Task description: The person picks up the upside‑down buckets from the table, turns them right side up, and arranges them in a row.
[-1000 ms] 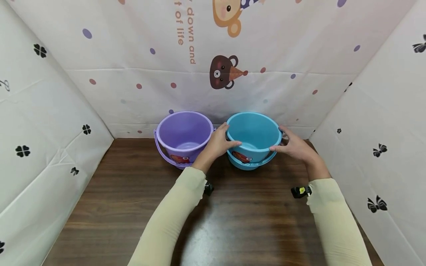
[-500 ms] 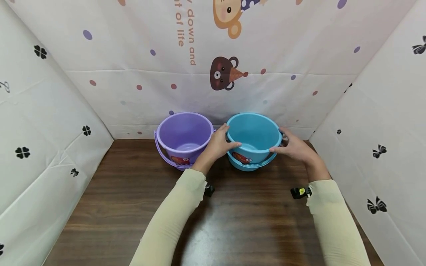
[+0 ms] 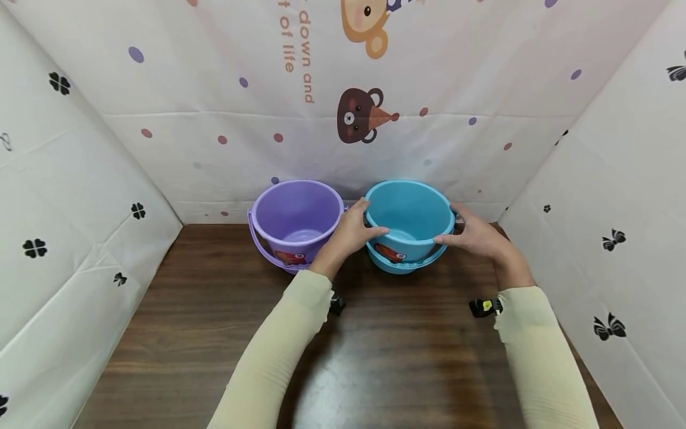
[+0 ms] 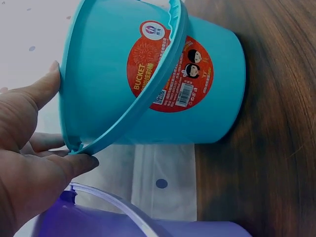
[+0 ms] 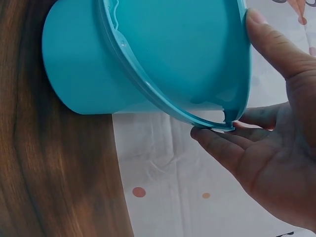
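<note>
A turquoise bucket (image 3: 408,253) stands upright on the wooden table against the back wall, its handle hanging down across the front. My left hand (image 3: 354,229) holds the rim on its left side, with the thumb at the front; in the left wrist view the fingers (image 4: 81,163) lie by the handle's hinge. On the opposite side my right hand (image 3: 474,235) grips the rim, also thumb forward, and the right wrist view shows its fingers (image 5: 217,145) under the handle's end. A red round label (image 4: 170,66) is on the bucket's front.
A purple bucket (image 3: 297,214) with its handle lowered stands just left of the turquoise one, partly behind my left hand. White printed cloth (image 3: 214,167) covers the back and both sides. The dark wooden table (image 3: 386,345) extends toward me.
Both hands stay at the turquoise bucket's rim, and both buckets keep their places. Only a very slight shift of the head view shows.
</note>
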### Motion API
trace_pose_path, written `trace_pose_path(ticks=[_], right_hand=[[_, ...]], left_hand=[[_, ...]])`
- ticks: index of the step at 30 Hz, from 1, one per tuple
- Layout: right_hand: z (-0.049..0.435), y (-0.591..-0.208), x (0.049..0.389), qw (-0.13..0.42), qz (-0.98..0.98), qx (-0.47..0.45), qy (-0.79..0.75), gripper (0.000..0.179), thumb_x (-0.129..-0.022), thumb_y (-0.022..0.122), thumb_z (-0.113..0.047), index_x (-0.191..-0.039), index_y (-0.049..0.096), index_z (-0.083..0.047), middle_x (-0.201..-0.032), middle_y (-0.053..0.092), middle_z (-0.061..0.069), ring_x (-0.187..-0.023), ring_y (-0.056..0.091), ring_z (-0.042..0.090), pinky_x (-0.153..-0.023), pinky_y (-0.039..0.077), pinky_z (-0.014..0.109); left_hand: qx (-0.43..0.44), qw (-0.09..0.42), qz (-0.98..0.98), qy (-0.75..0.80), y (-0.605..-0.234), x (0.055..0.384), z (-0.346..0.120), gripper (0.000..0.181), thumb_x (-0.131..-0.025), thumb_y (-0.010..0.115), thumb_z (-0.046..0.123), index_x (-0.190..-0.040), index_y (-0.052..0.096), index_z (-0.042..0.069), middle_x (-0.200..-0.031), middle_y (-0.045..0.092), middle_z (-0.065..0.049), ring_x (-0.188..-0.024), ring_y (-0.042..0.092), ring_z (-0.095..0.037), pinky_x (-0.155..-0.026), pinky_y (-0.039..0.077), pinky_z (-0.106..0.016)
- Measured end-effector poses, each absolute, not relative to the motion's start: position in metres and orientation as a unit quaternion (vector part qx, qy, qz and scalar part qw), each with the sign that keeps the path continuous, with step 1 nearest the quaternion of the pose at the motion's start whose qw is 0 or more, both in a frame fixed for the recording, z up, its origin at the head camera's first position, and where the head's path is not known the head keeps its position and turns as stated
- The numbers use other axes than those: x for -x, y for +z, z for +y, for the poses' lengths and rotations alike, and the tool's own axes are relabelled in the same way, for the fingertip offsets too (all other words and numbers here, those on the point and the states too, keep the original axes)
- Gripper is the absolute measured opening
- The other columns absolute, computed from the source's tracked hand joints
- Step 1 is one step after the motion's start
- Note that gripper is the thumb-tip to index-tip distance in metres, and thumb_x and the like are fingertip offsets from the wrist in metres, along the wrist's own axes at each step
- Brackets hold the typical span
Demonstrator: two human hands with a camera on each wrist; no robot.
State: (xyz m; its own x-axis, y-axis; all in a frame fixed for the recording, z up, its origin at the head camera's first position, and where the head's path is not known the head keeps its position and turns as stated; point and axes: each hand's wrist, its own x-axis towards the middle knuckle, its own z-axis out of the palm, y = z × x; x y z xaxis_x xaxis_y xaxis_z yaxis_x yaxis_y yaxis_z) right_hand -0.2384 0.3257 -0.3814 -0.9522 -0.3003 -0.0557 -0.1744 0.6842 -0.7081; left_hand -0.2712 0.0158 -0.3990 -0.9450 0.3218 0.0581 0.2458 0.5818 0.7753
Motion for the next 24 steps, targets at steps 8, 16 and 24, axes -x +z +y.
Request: trace_pose_path(ticks=[8,16,24], right_hand=[[0.3240,-0.3831,0.2372,0.078,0.911,0.133,-0.381,0.099,-0.093,0.079,-0.031,-0.164,0.015,-0.004,-0.159,0.035,0.029,-0.140,0.042,0.053,-0.103,0.047,0.069],[0.3217,-0.3865,0.2376,0.075,0.910,0.137,-0.383,0.098,-0.093,0.079,-0.031,-0.163,0.016,-0.003,-0.158,0.036,0.030,-0.139,0.043,0.053,-0.102,0.049,0.068],[0.3200,-0.3900,0.2417,0.069,0.903,0.136,-0.402,0.102,-0.092,0.080,-0.029,-0.165,0.012,-0.006,-0.161,0.032,0.028,-0.141,0.040,0.054,-0.101,0.048,0.070]], left_hand=[[-0.157,0.049,0.888,0.429,-0.3984,0.2690,0.0142,0.093,-0.092,0.079,0.038,-0.162,0.029,0.002,-0.171,0.022,-0.016,-0.158,0.024,-0.032,-0.126,0.029,-0.047],[-0.147,0.046,0.882,0.446,-0.4005,0.2654,0.0113,0.093,-0.091,0.080,0.038,-0.162,0.030,0.003,-0.171,0.023,-0.016,-0.157,0.025,-0.033,-0.125,0.030,-0.049],[-0.141,0.009,0.881,0.451,-0.3994,0.2625,0.0099,0.092,-0.090,0.081,0.038,-0.161,0.032,0.005,-0.169,0.027,-0.015,-0.156,0.029,-0.033,-0.123,0.033,-0.052]])
